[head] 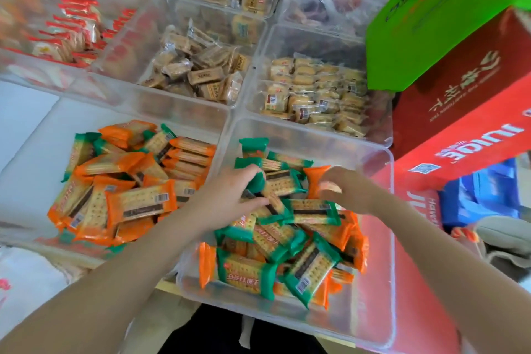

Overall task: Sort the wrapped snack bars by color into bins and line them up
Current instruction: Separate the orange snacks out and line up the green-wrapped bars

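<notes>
Left hand (230, 192): my fingers curl around a green-wrapped bar (255, 181).
Right hand (349, 190): I pinch an orange-wrapped bar (314, 179).
Both: over the right clear bin (382, 238).

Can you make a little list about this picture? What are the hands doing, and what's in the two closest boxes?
left hand: grip closed on a green bar
right hand: fingers on an orange bar
near right bin: green and orange bars mixed, jumbled
near left bin: mostly orange bars, a few green, not lined up
bins behind: tan and red-wrapped snacks
</notes>
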